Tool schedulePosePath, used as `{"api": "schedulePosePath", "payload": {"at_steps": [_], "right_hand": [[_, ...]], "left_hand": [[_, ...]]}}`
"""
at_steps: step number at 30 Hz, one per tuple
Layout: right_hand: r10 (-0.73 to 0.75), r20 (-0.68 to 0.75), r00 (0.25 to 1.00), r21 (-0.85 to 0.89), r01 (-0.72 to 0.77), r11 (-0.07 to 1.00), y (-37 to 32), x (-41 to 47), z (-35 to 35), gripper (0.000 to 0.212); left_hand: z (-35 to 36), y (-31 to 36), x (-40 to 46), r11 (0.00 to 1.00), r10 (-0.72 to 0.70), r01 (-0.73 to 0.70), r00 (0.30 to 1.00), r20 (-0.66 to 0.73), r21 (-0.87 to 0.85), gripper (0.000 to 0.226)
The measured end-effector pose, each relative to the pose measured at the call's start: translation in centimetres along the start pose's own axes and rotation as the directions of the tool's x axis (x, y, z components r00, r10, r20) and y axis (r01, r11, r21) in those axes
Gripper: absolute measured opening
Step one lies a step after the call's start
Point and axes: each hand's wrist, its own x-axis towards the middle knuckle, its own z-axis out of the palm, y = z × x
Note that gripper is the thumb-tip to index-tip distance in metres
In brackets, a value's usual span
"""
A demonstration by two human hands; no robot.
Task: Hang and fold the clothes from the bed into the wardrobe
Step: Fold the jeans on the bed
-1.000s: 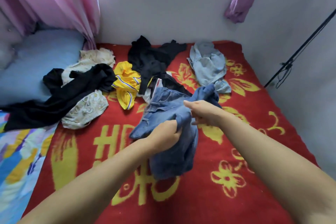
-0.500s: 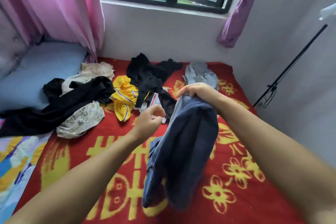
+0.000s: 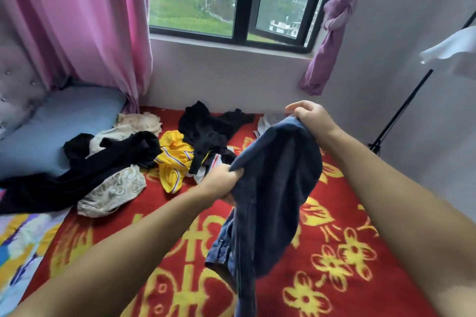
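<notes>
Blue denim garment (image 3: 278,188), crumpled, hanging

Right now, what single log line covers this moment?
step: lifting jeans off bed | left hand: grips jeans edge | right hand: grips jeans top | pile: on bed

A black-framed window (image 3: 239,0) fills the far wall, daylight coming through it over green slopes and pale buildings outside; a long pink curtain (image 3: 85,20) hangs at its left, a knotted purple curtain (image 3: 327,33) at its right; below the sill runs a plain pale-grey wall (image 3: 219,74); a grey button-tufted padded headboard (image 3: 18,90) stands at the left edge; a thin black pole stand (image 3: 401,108) leans along the right-hand wall.
</notes>
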Motion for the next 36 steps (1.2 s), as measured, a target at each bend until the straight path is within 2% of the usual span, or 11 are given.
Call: {"api": "schedulePosePath", "payload": {"at_steps": [3,5,7,9,11,15,23,27,29,32,36], "right_hand": [[0.052,0.043,0.998,-0.455,-0.027,0.89,1.6,-0.8,0.0,0.03],[0.129,0.266,0.955,-0.547,0.04,0.836,0.6,-3.0,0.6,0.039],[0.32,0.547,0.773,-0.556,0.05,0.83,-1.4,-6.4,1.8,0.053],[0.421,0.649,0.634,-0.579,0.053,0.813,-2.1,-8.9,3.6,0.066],[0.373,0.622,0.688,-0.542,0.036,0.839,-1.8,-9.9,5.3,0.065],[0.203,0.514,0.833,-0.427,0.044,0.903,-0.8,-8.0,6.1,0.02],[-0.064,0.433,0.899,-0.286,0.204,0.936,-8.6,-2.2,6.4,0.008],[-0.131,0.567,0.813,-0.148,0.257,0.955,-12.8,-2.5,4.1,0.013],[-0.149,0.63,0.762,-0.126,0.29,0.949,-13.8,-3.1,1.7,0.007],[-0.15,0.649,0.746,-0.09,0.271,0.958,-14.2,-4.2,-2.6,0.014],[-0.09,0.625,0.775,-0.078,0.177,0.981,-11.7,-4.6,-8.0,0.031]], "left_hand": [[-1.1,1.7,0.5,0.949,-0.099,0.071,0.992,-0.076,-0.308,0.028],[-1.7,3.0,0.9,0.886,-0.147,0.086,0.984,-0.1,-0.457,0.027],[-1.9,4.5,1.3,0.74,-0.207,0.101,0.975,-0.083,-0.665,0.024],[-1.9,6.1,1.6,0.533,-0.228,0.068,0.971,-0.066,-0.843,0.021],[-2.1,7.5,1.7,0.376,-0.204,-0.013,0.974,-0.096,-0.927,0.021],[-5.7,8.8,2.0,0.204,-0.22,-0.261,0.927,-0.304,-0.944,0.035],[-17.5,7.6,-2.6,0.18,-0.316,-0.685,0.639,-0.701,-0.706,0.032],[-19.2,9.6,-6.4,0.455,-0.193,-0.79,0.363,-0.911,-0.411,0.019],[-18.3,11.4,-8.2,0.486,-0.076,-0.837,0.247,-0.966,-0.252,0.021],[-15.8,13.6,-9.3,0.402,0.052,-0.886,0.274,-0.96,-0.231,0.023],[-10.9,13.8,-7.0,0.369,0.097,-0.831,0.479,-0.872,-0.415,0.02]]}}
